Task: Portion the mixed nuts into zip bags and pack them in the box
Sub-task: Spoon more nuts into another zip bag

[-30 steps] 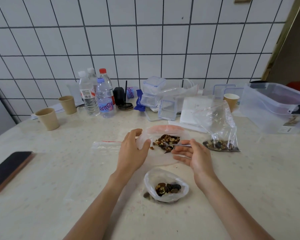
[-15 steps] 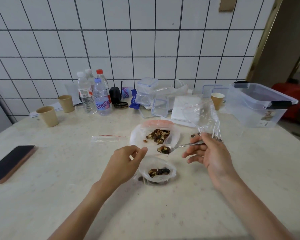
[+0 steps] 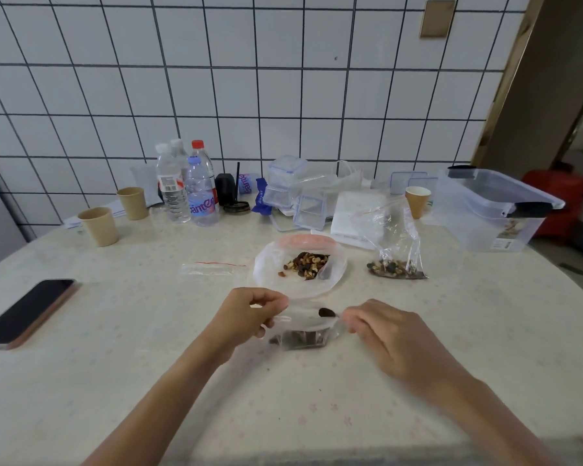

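Both hands, left hand [image 3: 246, 314] and right hand [image 3: 384, 334], pinch the zip bag [image 3: 302, 334] upright, mouth stretched left-right.

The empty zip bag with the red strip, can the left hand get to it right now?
Probably not yet: the left hand is pinching the small bag of nuts that both hands hold. The empty zip bag lies flat just beyond it with nothing between, so once freed, likely yes.

Three paper cups [image 3: 99, 226] [image 3: 132, 203] [image 3: 417, 202], four bottles [image 3: 172, 191] [image 3: 201, 196] [image 3: 179, 154] [image 3: 201, 153], one phone [image 3: 26, 312], three zip bags with nuts [image 3: 298, 334] [image 3: 392, 243] [image 3: 300, 267].
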{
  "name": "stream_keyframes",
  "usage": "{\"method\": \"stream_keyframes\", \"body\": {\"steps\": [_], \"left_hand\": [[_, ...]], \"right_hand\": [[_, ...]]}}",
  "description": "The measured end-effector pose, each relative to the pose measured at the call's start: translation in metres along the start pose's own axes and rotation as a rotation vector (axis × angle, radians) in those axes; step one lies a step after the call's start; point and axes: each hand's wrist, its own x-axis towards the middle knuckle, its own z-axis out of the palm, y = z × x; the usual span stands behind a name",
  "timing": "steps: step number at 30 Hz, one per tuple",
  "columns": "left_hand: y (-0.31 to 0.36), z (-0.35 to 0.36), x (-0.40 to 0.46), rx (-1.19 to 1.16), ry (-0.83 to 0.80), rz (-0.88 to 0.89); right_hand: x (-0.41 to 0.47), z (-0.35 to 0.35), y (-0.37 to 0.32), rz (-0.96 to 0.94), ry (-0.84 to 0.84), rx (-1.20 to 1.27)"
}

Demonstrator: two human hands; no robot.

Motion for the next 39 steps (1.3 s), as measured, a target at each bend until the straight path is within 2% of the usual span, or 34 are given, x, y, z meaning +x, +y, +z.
{"method": "stream_keyframes", "body": {"steps": [2,4,5,9,12,15,18,23,31,35,39], "left_hand": [[0.001,-0.004,0.002,-0.021,-0.010,-0.006],[0.002,-0.006,0.005,0.022,0.000,0.015],[0.002,-0.006,0.006,0.061,0.015,0.031],[-0.001,-0.005,0.007,0.222,0.075,0.105],[-0.003,-0.006,0.006,0.275,0.084,0.132],[-0.003,-0.009,0.006,0.273,0.122,0.125],[-0.004,-0.015,0.013,0.258,0.220,0.098],[-0.012,-0.020,0.039,0.336,0.360,0.048],[-0.014,0.002,0.093,0.421,0.347,0.025],[-0.021,0.015,0.098,0.319,0.363,0.124],[-0.025,0.019,0.098,0.272,0.360,0.182]], "right_hand": [[0.003,-0.004,-0.002,-0.195,-0.031,-0.196],[0.006,-0.006,-0.004,-0.236,-0.033,-0.245],[0.007,-0.007,-0.004,-0.200,-0.035,-0.205],[0.009,-0.008,0.003,0.182,0.014,0.285],[0.017,-0.001,0.008,0.367,0.186,0.636],[0.028,0.006,0.014,0.556,0.301,0.873],[0.041,0.011,0.020,0.717,0.330,1.028],[0.068,0.024,0.028,0.746,0.329,1.034],[0.101,0.059,0.037,0.807,0.174,0.887],[0.111,0.078,0.044,0.908,0.169,0.995],[0.121,0.098,0.049,0.989,0.252,1.138]]}}
